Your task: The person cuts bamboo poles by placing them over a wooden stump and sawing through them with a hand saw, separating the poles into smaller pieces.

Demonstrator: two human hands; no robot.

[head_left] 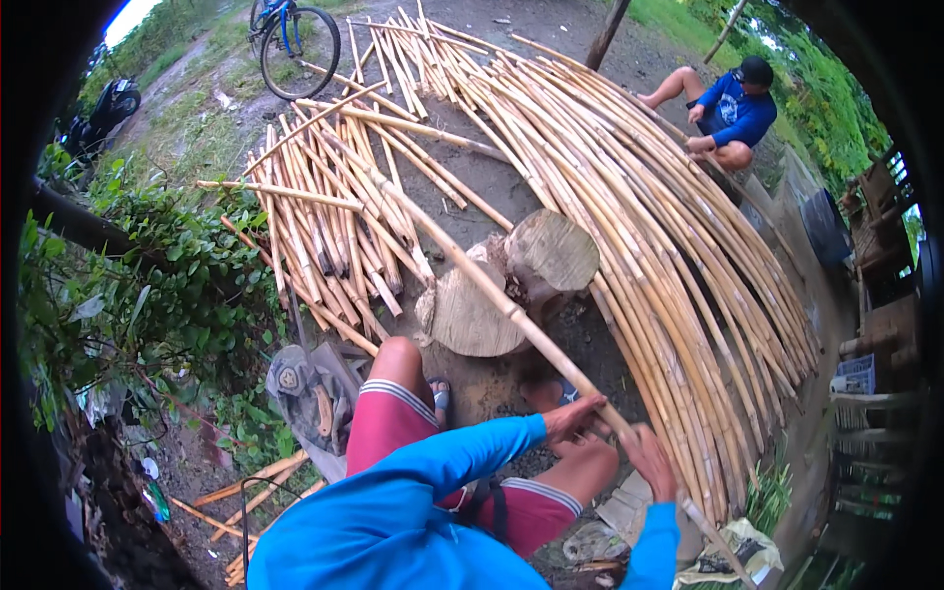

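A long bamboo pole (462, 264) slants across my lap, from the far left down to the lower right. My left hand (573, 421) is closed around it above my knee. Farther down the pole, my right hand (651, 460) wraps over it near its lower end; some of its fingers are hidden. Beneath the pole's middle stand two cut log stumps, a nearer pale one (472, 320) and a taller one (554, 251) behind it.
Many long bamboo poles (678, 285) lie side by side on the right. Shorter poles (315, 221) are heaped at the left. A person (736, 113) in blue crouches beyond the long poles. A bicycle (298, 49) stands at the back. A grey cap (293, 379) rests at my left.
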